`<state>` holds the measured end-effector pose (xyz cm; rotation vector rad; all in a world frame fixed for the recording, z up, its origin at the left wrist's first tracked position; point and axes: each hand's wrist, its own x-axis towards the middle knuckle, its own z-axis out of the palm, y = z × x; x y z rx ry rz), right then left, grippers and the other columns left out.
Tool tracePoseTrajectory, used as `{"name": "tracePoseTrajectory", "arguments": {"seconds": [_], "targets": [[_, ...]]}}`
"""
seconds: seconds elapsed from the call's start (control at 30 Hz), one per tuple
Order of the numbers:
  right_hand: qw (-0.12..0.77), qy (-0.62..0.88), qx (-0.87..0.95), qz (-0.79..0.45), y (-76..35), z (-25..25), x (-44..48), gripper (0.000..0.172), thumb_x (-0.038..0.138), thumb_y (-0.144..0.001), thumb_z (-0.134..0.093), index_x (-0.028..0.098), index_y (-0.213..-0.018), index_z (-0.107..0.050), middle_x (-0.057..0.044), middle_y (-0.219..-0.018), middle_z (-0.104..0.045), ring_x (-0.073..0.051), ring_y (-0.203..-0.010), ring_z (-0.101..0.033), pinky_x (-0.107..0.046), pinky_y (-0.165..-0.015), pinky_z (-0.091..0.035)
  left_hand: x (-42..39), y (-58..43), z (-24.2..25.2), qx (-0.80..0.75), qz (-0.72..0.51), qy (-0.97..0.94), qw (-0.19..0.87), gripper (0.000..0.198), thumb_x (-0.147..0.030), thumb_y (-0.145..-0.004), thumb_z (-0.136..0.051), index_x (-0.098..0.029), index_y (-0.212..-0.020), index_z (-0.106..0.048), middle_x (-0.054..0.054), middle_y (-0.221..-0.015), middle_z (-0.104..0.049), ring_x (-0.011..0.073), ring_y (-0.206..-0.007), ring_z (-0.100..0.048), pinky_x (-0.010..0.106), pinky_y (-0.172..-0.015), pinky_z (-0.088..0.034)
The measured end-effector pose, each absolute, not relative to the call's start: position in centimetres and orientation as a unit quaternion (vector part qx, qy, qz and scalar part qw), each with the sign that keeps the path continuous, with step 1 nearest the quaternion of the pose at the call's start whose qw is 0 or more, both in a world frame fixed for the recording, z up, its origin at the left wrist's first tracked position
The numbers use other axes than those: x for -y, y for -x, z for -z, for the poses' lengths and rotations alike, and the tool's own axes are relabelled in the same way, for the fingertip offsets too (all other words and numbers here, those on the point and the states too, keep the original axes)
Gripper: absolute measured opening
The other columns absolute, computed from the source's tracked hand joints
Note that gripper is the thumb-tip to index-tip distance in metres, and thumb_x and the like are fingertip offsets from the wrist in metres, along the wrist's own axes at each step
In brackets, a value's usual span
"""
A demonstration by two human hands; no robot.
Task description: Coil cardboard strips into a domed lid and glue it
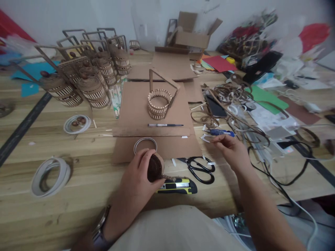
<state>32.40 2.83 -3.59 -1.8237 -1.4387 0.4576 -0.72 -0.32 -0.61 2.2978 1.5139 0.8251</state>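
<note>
My left hand [140, 177] is wrapped around a dark brown coiled roll [155, 168] near the front of the table. A short strip end sticks out of the roll toward the yellow and black utility knife [178, 186] lying just beside it. My right hand [231, 150] has its thumb and fingers pinched together; what they hold, if anything, is too small to make out. Close to those fingertips are a small white paper scrap [205, 138] and a blue tool [222, 132]. Black-handled scissors [201, 169] lie between my hands.
A small handled basket [159, 104] and a pen [165, 125] rest on cardboard [131, 104]. Several lidded baskets [91, 87] stand at back left. White tape rings [52, 177] lie at left. Brown strips [230, 90], a phone [216, 105] and cables [282, 184] clutter the right.
</note>
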Motion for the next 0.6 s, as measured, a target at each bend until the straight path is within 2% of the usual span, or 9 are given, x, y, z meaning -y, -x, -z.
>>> {"name": "tracePoseTrajectory", "arguments": {"seconds": [0.1, 0.2, 0.27, 0.4, 0.5, 0.6], "targets": [[0.377, 0.715, 0.563, -0.173, -32.4, 3.73, -2.89, 0.024, 0.038, -0.08, -0.057, 0.019, -0.085, -0.07, -0.008, -0.085, -0.073, -0.023, -0.081, -0.066, -0.04, -0.077, -0.049, 0.29, 0.77, 0.53, -0.522, -0.29, -0.789, 0.144, 0.072, -0.011, -0.063, -0.076, -0.022, -0.126, -0.043, 0.012, -0.122, -0.059, 0.0315, -0.111, -0.063, 0.047, -0.091, -0.056], [0.382, 0.71, 0.576, -0.135, -32.52, 3.61, -2.92, 0.025, 0.038, -0.079, -0.057, 0.021, -0.086, -0.073, -0.01, -0.099, -0.072, -0.027, -0.097, -0.064, -0.043, -0.084, -0.048, 0.28, 0.8, 0.4, -0.521, -0.296, -0.785, 0.16, 0.071, -0.013, -0.065, -0.076, -0.024, -0.127, -0.042, 0.011, -0.123, -0.059, 0.0315, -0.113, -0.062, 0.048, -0.093, -0.055], [0.389, 0.717, 0.566, -0.118, -32.64, 3.59, -2.96, 0.024, 0.036, -0.076, -0.058, 0.021, -0.087, -0.073, -0.009, -0.096, -0.071, -0.025, -0.09, -0.064, -0.04, -0.078, -0.049, 0.28, 0.81, 0.31, -0.522, -0.298, -0.781, 0.17, 0.072, -0.012, -0.064, -0.076, -0.024, -0.126, -0.042, 0.011, -0.124, -0.058, 0.0316, -0.114, -0.062, 0.048, -0.093, -0.055], [0.409, 0.73, 0.531, -0.136, -32.64, 3.58, -3.04, 0.015, 0.032, -0.073, -0.056, 0.021, -0.077, -0.067, -0.003, -0.072, -0.067, -0.018, -0.061, -0.059, -0.031, -0.059, -0.047, 0.29, 0.84, 0.21, -0.523, -0.3, -0.775, 0.187, 0.075, -0.01, -0.062, -0.076, -0.026, -0.126, -0.042, 0.01, -0.124, -0.058, 0.0309, -0.114, -0.062, 0.047, -0.093, -0.055], [0.403, 0.731, 0.532, -0.142, -32.42, 3.4, -3.18, 0.02, 0.034, -0.079, -0.052, 0.022, -0.074, -0.066, -0.002, -0.066, -0.067, -0.018, -0.059, -0.06, -0.03, -0.057, -0.047, 0.29, 0.85, 0.15, -0.52, -0.305, -0.775, 0.192, 0.075, -0.009, -0.062, -0.076, -0.026, -0.127, -0.042, 0.01, -0.124, -0.059, 0.0307, -0.114, -0.062, 0.048, -0.093, -0.055], [0.367, 0.741, 0.55, -0.115, -32.19, 3.1, -3.33, 0.027, 0.038, -0.083, -0.052, 0.021, -0.082, -0.072, -0.005, -0.071, -0.071, -0.021, -0.065, -0.062, -0.034, -0.062, -0.048, 0.31, 0.85, 0.04, -0.52, -0.308, -0.772, 0.199, 0.075, -0.007, -0.061, -0.076, -0.025, -0.126, -0.043, 0.01, -0.123, -0.059, 0.0307, -0.114, -0.061, 0.047, -0.093, -0.055]]}}
